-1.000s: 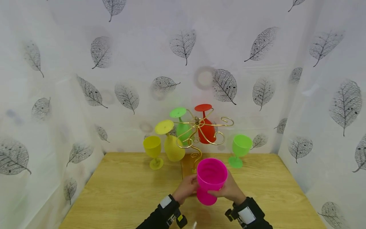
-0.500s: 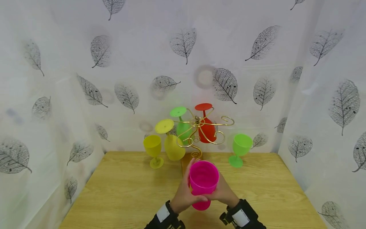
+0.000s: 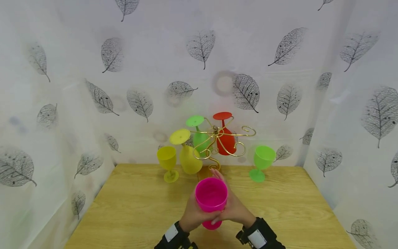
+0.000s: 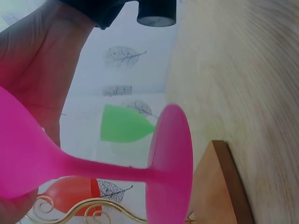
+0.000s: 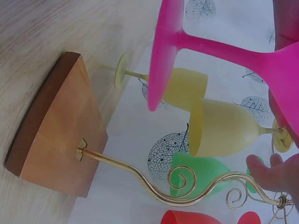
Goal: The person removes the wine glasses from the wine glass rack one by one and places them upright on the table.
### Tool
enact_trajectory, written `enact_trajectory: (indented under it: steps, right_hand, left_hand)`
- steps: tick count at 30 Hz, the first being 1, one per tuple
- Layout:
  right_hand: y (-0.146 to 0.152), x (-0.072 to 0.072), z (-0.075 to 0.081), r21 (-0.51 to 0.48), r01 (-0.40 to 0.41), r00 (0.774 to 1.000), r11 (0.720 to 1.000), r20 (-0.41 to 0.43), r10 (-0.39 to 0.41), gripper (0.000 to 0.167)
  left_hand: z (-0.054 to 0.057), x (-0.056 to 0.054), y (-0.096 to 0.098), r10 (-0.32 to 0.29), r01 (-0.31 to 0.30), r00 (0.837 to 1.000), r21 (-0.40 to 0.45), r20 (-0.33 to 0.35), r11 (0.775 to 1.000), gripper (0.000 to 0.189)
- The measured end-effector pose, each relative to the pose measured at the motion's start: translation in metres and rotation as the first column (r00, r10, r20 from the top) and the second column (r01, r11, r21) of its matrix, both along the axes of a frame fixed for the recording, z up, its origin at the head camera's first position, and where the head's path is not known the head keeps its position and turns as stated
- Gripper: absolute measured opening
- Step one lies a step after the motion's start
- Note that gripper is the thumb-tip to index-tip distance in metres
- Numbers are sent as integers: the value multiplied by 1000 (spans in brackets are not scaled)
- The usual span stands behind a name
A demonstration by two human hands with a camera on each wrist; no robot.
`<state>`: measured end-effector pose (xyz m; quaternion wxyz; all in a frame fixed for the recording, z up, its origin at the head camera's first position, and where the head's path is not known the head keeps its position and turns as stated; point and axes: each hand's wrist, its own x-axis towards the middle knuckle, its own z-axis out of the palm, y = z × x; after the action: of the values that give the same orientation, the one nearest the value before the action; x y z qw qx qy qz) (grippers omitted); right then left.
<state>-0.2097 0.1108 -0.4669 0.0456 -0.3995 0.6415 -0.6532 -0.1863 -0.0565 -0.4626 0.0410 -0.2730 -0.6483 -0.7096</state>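
Observation:
A bright pink plastic goblet (image 3: 211, 194) stands upright in the head view, with both hands around its bowl. My left hand (image 3: 193, 215) grips the left side, thumb across the front. From the right, my right hand (image 3: 235, 208) holds it with the thumb in front and fingers reaching up behind the bowl. In the left wrist view the goblet's foot (image 4: 170, 163) is raised off the table. Just behind it is a gold wire goblet rack (image 3: 216, 132) on a wooden base (image 5: 65, 135), mostly hidden by goblet and hands in the head view.
Upside down on the rack hang a yellow goblet (image 3: 191, 160), a green goblet (image 3: 200, 141) and a red goblet (image 3: 227, 142). Another yellow goblet (image 3: 167, 159) stands on the wooden table (image 3: 130, 207) at left, another green one (image 3: 263, 158) at right. A leaf-print curtain (image 3: 161, 52) encloses the back and sides.
The pink goblet has moved left and slightly down in the head view, and become more upright. My left hand has come from beside it to around the bowl; my right hand has moved left with it.

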Motion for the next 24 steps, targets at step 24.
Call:
enact_trajectory:
  steps: [24]
  right_hand:
    - [58,10,-23,-139,134,991,981,-8,-137,112]
  left_hand:
    - [-35,-67,-132,639,-618,760,-177,118,766,78]
